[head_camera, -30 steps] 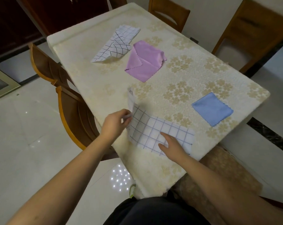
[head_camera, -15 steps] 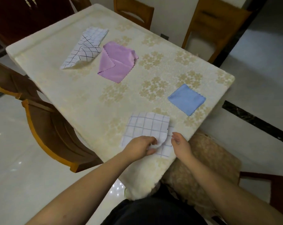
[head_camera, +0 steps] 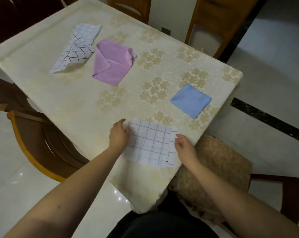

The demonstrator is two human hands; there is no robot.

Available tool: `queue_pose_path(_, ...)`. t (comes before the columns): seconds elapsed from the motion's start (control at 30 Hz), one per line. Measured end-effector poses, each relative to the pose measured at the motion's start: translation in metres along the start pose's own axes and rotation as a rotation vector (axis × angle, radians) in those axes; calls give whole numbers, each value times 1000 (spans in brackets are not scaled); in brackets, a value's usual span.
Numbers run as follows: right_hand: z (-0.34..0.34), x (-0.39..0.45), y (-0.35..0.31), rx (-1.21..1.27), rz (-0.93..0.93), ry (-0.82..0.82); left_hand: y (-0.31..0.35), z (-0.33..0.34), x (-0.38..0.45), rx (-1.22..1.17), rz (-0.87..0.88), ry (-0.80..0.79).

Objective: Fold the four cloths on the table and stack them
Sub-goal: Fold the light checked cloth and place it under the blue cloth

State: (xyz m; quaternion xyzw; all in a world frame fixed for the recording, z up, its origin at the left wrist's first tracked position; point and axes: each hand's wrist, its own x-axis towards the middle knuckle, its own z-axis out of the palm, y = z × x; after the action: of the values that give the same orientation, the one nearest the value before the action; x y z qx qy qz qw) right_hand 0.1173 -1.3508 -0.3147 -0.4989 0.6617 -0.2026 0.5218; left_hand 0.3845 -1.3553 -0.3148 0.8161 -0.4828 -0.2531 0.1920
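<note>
On the far left of the table (head_camera: 59, 103) lies the crumpled black-grid cloth (head_camera: 76, 48), the pink cloth (head_camera: 112, 66) beside it, both unfolded. Nearer, the left hand (head_camera: 118, 134), fingers relaxed, touches the checked cloth (head_camera: 148, 143), just folded in half a moment ago; the right hand (head_camera: 184, 143) hovers loosely curled, holding nothing. The blue cloth (head_camera: 190, 100) lies folded at right. No writing is legible.

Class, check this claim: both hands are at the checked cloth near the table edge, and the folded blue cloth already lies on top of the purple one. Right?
Not quite. In the head view the blue cloth lies alone on the table, well apart from the purple cloth. Both hands are indeed at the checked cloth.
</note>
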Motion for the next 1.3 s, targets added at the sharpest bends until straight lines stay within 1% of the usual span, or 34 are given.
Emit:
queue_pose_path(0.03, 0, 4, -2, 3, 2, -10, -1, 0, 5, -59, -99, -18)
queue_pose_path(0.07, 1, 8, -4, 13, 13, -19, -2, 0, 8, -92, -145, -44)
queue_pose_path(0.17, 3, 20, -9, 100, 92, -66, -6, 6, 8, -112, -154, -90)
queue_pose_path(0.23, 5, 26, -12, 218, 172, -87, -8, 11, 6, -145, -167, -92)
queue_pose_path(0.33, 8, 34, -17, 393, 286, -55, -8, 13, 3, -165, -175, -86)
queue_pose_path(0.43, 9, 41, -20, 410, 391, -42, -8, 15, 2, -169, -172, -70)
queue_pose_path(0.6, 7, 46, -19, 262, 396, -130, -6, 17, 3, -177, -165, -68)
queue_pose_path(0.7, 6, 48, -16, 255, 412, -140, -4, 17, 5, -159, -145, -61)
queue_pose_path(0.77, 3, 48, -15, 232, 379, -109, -3, 18, 6, -144, -141, -61)
queue_pose_path(0.87, -3, 49, -14, 165, 286, -18, -6, 21, 9, -118, -143, -67)
queue_pose_path(0.93, -7, 51, -13, 135, 257, 31, -8, 24, 11, -108, -143, -65)
queue_pose_path(1.03, -10, 53, -12, 58, 234, 80, -9, 26, 14, -118, -196, -67)
queue_pose_path(1.17, -13, 56, -13, -59, 255, 123, -10, 28, 16, -49, -327, -105)
queue_pose_path(1.23, -13, 56, -12, -140, 286, 118, -10, 28, 19, 9, -359, -138)
queue_pose_path(1.3, -13, 58, -10, -144, 314, 162, -9, 26, 22, 67, -358, -169)
